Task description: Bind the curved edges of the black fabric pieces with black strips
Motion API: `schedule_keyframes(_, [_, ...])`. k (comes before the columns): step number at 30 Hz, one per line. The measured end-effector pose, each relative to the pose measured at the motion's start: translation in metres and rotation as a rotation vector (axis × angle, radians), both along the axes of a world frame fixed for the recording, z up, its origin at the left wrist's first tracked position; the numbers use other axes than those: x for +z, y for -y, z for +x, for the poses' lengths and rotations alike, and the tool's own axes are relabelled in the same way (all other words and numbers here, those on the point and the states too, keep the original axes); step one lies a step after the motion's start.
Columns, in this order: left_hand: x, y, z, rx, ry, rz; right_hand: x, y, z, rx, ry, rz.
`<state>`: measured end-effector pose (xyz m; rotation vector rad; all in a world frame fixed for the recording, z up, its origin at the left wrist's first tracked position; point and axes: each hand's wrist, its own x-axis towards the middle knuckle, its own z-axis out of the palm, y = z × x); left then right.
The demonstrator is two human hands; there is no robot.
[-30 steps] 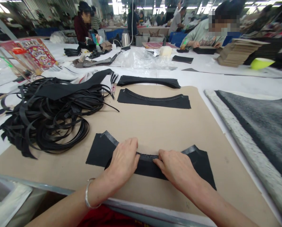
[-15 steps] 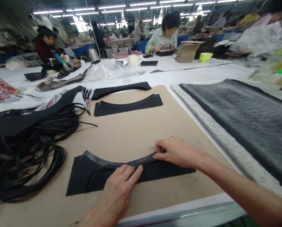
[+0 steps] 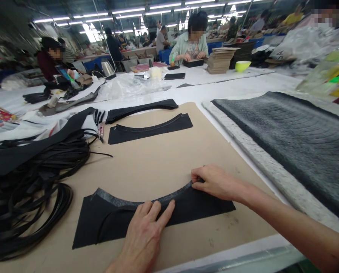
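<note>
A black panel (image 3: 203, 206) with a concave upper edge lies on brown paper before me. A greyish, shiny band (image 3: 115, 200) follows that curve. My left hand (image 3: 146, 227) rests on the panel's middle, fingers stretched out and pressing down just below the band. A thin black strip (image 3: 101, 227) bends across the panel's left part and runs toward these fingers. At the curve's right end, my right hand (image 3: 211, 182) pinches the panel's edge between thumb and bent fingers. Whether the strip is also in that pinch is hidden.
Two more curved black pieces (image 3: 152, 129) (image 3: 143, 110) lie farther back. A heap of black strips (image 3: 44, 182) is on the left. At right, dark textured sheet material (image 3: 285, 129) covers a pale slab (image 3: 243, 151). A co-worker (image 3: 190, 45) sits across the table.
My right hand has slid slightly right along the curved edge, widening the gap between my hands. The left hand stays on the panel. The view has shifted a little.
</note>
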<state>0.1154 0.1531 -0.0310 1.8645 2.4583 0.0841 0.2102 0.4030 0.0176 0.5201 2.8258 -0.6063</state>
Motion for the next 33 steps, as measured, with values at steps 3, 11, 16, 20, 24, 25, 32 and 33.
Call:
schedule_keyframes(3, [0.000,-0.001,0.000,-0.007,-0.010,0.002,0.000,0.001,-0.001,-0.009,0.004,0.027])
schedule_keyframes(11, [0.005,-0.007,0.003,-0.015,-0.063,-0.028,-0.010,0.000,0.000,-0.206,0.024,0.084])
schedule_keyframes(16, [0.004,-0.008,0.004,-0.031,-0.088,-0.016,-0.019,-0.006,0.013,-0.360,-0.073,0.029])
schedule_keyframes(20, [0.003,-0.009,0.003,-0.030,-0.107,-0.007,-0.022,-0.014,0.025,-0.418,-0.151,-0.121])
schedule_keyframes(24, [0.002,-0.011,0.002,-0.038,-0.120,-0.007,-0.020,-0.017,0.027,-0.412,-0.171,-0.131])
schedule_keyframes(25, [0.001,-0.011,0.001,-0.045,-0.128,0.003,-0.019,-0.016,0.026,-0.410,-0.175,-0.122])
schedule_keyframes(32, [-0.006,-0.009,0.001,-0.043,-0.175,0.089,-0.025,-0.013,0.022,-0.430,-0.191,-0.056])
schedule_keyframes(33, [-0.005,-0.009,0.001,-0.044,-0.181,0.093,-0.026,-0.013,0.023,-0.434,-0.190,-0.052])
